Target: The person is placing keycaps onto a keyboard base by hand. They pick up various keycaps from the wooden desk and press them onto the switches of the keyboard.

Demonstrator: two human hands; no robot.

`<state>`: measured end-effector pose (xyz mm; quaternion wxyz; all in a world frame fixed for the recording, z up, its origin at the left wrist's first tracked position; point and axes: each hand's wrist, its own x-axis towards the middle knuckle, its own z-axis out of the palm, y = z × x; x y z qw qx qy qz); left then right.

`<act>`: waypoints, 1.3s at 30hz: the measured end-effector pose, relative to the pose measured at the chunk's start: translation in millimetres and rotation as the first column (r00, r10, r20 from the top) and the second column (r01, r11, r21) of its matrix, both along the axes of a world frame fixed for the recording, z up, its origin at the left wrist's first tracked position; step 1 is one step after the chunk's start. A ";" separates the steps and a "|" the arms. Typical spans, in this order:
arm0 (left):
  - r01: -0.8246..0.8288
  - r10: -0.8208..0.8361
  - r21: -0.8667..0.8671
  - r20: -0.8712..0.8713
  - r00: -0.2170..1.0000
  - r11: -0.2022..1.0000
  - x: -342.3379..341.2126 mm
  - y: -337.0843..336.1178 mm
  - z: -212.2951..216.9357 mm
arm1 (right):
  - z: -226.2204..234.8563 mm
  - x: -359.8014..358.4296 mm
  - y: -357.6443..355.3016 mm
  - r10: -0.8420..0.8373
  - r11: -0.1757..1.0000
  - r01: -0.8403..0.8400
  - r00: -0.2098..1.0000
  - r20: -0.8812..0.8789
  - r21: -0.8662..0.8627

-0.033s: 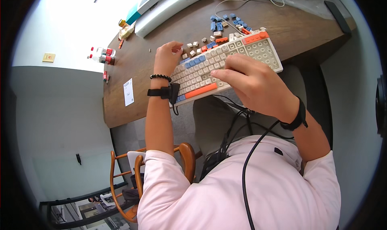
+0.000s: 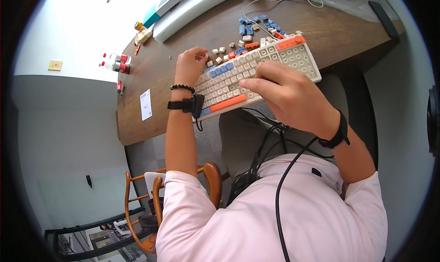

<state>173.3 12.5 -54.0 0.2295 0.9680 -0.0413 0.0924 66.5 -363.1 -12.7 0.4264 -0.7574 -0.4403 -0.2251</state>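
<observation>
Two hands are laid on the cream, blue and orange keyboard (image 2: pixel 256 71): left hand (image 2: pixel 189 65) is pinching a small keycap (image 2: pixel 205 57), right hand (image 2: pixel 284 92) fingers curled together; loose keycaps (image 2: pixel 252 25) are scattered behind.

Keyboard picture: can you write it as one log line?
left hand: at keyboard top-left corner, pinching small keycap | right hand: pressing on middle keys | loose keycaps: on desk behind keyboard
</observation>
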 end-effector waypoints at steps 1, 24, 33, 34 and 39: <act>-0.006 0.006 0.000 0.001 1.000 1.000 -3.3 3.2 0.5 | 0.3 -0.1 0.7 0.006 1.000 -0.006 1.000 0.001 0.000; 0.122 -0.102 -0.090 0.203 0.974 0.988 -144.7 -101.6 8.5 | -1.6 5.2 -1.8 -0.014 0.998 0.013 1.000 0.016 0.059; 0.103 -0.097 -0.017 0.206 0.974 0.995 -148.1 -100.2 11.1 | -1.3 3.2 -2.5 -0.005 0.999 0.005 1.000 0.006 0.040; 0.093 -0.087 -0.016 0.217 0.972 0.996 -148.1 -101.9 10.1 | -1.7 3.5 -2.5 -0.006 0.999 0.005 1.000 0.003 0.040; 0.090 -0.082 -0.024 0.231 0.970 0.996 -149.1 -102.4 6.7 | -3.0 2.6 -1.7 -0.031 0.999 0.031 0.999 0.036 0.023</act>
